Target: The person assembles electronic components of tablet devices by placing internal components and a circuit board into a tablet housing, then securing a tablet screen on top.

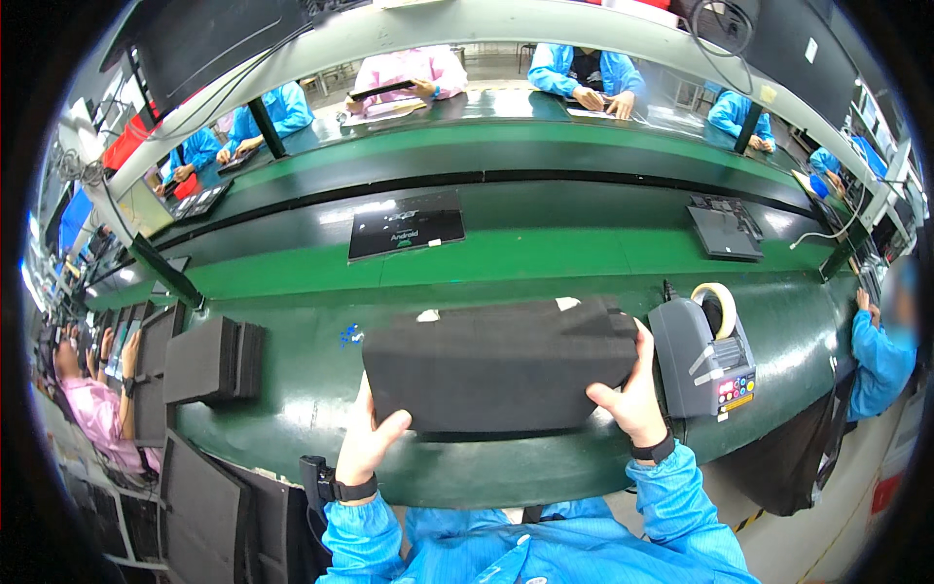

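Observation:
A wide black foam block (496, 380), apparently several layers thick at its right end, is held level in front of me over the green table. My left hand (370, 433) grips its left end, thumb on the near face and the other fingers mostly hidden behind the edge. At the opposite end, my right hand (630, 394) clasps it the same way, thumb in front. Two small white tape pieces (567, 304) show along the block's top edge. Just right of my right hand stands a grey tape dispenser (705, 346) carrying a cream-coloured roll.
Black foam pads (209, 360) stand stacked at the left, with larger foam trays (199, 506) below the table edge. Small blue bits (350, 336) lie beside the block. Farther back are a lit tablet (407, 229) and dark flat devices (725, 229). Co-workers sit beyond and at both sides.

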Demonstrator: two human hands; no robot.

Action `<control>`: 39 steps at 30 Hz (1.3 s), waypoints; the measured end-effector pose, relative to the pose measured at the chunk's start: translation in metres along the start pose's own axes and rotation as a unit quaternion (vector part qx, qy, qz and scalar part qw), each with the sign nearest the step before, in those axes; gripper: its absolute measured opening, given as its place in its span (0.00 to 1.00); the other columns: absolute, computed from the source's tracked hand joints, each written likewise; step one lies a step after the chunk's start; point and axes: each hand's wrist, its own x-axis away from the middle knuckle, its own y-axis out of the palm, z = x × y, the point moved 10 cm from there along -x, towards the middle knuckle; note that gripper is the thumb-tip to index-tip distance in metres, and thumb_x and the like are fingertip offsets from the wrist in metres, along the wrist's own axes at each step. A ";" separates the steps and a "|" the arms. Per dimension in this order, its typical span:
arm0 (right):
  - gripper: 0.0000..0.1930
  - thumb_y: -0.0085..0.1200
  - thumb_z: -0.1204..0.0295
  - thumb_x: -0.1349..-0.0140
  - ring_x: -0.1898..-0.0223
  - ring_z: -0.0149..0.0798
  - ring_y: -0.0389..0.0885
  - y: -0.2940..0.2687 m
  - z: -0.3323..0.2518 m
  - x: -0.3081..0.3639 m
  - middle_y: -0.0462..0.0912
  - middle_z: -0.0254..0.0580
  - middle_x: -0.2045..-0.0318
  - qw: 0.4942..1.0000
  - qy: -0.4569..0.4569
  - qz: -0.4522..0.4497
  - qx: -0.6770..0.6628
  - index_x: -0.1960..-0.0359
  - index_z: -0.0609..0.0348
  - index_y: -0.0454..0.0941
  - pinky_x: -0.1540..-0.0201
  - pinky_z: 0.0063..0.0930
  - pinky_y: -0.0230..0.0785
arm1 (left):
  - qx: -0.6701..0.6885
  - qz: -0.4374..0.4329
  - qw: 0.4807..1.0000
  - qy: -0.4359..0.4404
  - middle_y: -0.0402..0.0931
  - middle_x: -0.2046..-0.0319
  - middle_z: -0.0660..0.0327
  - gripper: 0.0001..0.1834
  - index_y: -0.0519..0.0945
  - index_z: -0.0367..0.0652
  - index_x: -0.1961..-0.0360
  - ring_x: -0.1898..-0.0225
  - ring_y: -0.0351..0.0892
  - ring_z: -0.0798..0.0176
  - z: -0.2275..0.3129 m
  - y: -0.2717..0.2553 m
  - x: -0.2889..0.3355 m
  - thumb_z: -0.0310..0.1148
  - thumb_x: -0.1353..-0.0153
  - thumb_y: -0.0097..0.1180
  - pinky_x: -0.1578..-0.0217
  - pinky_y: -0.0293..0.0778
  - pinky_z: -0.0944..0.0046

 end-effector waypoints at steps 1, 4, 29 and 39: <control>0.60 0.77 0.58 0.66 0.38 0.43 0.60 -0.008 0.010 0.002 0.57 0.47 0.39 0.999 -0.020 -0.024 0.040 0.33 0.55 0.46 0.37 0.41 0.56 | -0.038 -0.047 0.998 0.012 0.62 0.38 0.54 0.46 0.56 0.36 0.34 0.37 0.59 0.58 0.000 0.004 0.004 0.39 0.51 0.66 0.37 0.54 0.58; 0.68 0.79 0.53 0.72 0.36 0.45 0.57 -0.009 0.025 0.010 0.54 0.47 0.37 0.992 -0.035 -0.075 0.099 0.30 0.54 0.41 0.34 0.42 0.50 | -0.027 -0.078 0.993 0.088 0.49 0.32 0.54 0.64 0.49 0.41 0.31 0.30 0.48 0.54 -0.016 0.011 0.001 0.43 0.66 0.77 0.33 0.48 0.50; 0.37 0.49 0.50 0.35 0.41 0.43 0.64 -0.007 0.058 0.021 0.65 0.47 0.40 0.994 0.024 0.024 0.099 0.35 0.67 0.55 0.37 0.33 0.53 | 0.005 0.019 1.000 0.022 0.54 0.36 0.45 0.58 0.47 0.35 0.32 0.32 0.51 0.51 -0.036 0.028 0.008 0.38 0.58 0.73 0.34 0.50 0.58; 0.27 0.40 0.57 0.30 0.58 0.33 0.77 0.019 0.057 -0.002 0.78 0.45 0.54 0.986 0.125 0.006 -0.111 0.37 0.61 0.60 0.57 0.25 0.70 | 0.111 0.403 0.905 0.082 0.80 0.59 0.58 0.20 0.78 0.40 0.53 0.58 0.79 0.61 0.128 -0.305 0.161 0.39 0.44 0.57 0.55 0.74 0.60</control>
